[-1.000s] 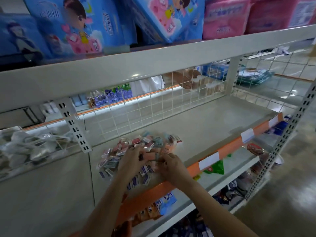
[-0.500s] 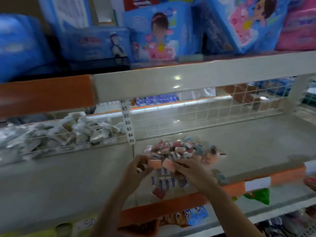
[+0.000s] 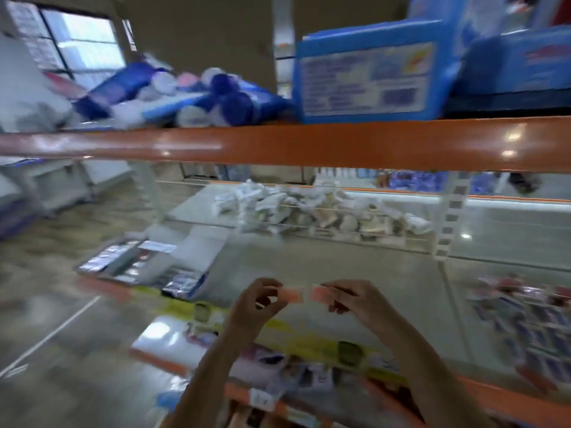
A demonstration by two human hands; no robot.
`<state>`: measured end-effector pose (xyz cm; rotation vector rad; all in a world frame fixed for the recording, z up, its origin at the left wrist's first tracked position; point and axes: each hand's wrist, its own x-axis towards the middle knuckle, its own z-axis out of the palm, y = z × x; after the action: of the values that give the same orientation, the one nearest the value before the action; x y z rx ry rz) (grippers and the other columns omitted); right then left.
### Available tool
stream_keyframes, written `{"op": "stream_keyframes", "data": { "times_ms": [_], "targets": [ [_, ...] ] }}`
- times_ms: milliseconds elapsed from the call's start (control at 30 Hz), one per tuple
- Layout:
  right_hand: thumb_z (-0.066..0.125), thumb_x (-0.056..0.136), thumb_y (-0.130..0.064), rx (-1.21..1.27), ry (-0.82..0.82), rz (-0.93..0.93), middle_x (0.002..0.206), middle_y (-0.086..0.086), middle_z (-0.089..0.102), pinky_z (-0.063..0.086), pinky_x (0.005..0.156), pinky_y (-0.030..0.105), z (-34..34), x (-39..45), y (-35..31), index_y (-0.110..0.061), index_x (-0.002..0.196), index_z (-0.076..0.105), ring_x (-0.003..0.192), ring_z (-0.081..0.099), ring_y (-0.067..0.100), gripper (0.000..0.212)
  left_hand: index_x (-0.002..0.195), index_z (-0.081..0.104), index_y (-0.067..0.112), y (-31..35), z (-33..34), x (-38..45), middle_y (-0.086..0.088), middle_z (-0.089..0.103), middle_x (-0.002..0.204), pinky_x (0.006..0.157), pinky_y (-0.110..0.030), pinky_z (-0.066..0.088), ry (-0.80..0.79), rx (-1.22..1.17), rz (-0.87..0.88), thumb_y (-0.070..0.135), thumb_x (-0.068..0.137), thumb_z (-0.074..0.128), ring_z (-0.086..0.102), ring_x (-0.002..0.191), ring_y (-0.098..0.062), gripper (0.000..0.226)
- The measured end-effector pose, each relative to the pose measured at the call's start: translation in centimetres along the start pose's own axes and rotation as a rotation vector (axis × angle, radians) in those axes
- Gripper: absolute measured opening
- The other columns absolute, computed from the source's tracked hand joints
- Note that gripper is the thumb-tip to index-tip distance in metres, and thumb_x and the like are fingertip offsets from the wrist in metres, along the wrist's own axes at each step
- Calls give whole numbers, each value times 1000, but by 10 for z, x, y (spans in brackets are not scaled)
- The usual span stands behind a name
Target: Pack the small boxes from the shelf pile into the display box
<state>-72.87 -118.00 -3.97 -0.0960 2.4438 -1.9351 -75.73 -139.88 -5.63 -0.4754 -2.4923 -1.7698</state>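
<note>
Pinching small pink box in left hand; right hand pinching second pink box, just beside, above shelf. Pile right. Display box far left. Labels blurred, unreadable.

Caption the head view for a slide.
Each hand, left hand and right hand, pinches a small pink box above the shelf.

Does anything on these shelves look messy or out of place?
Yes. White packets lie in a loose heap on the middle shelf behind the wire rail, and blue-and-white packs are tumbled on the top shelf. Motion blur hides finer detail.
</note>
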Motion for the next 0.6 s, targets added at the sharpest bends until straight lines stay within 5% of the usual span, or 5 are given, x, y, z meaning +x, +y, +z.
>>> {"op": "stream_keyframes", "data": {
  "times_ms": [233,433,600],
  "targets": [
    [56,91,-7,-39,-138,-38,55,-6,65,46,50,14,133,61,-14,-22,86,67,48,59,2,19,94,59,26,-59,-135,-22,14,71,76,56,-15,43,174,38,-73,2,78,72,55,57,-3,32],
    [60,90,-14,-166,-214,-155,60,-12,68,49,59,21,212,114,-39,-46,75,65,55,61,1,36,96,59,29,-105,-220,-21,10,71,83,60,-16,43,260,68,-84,6,78,73,51,60,-5,33],
    [66,84,-29,-154,-234,-207,71,-10,71,52,64,27,264,172,-62,-35,82,73,65,65,4,9,94,58,32,-135,-287,11,12,72,83,58,-14,42,291,82,-94,7,78,73,50,57,-1,33]
  ]
}}
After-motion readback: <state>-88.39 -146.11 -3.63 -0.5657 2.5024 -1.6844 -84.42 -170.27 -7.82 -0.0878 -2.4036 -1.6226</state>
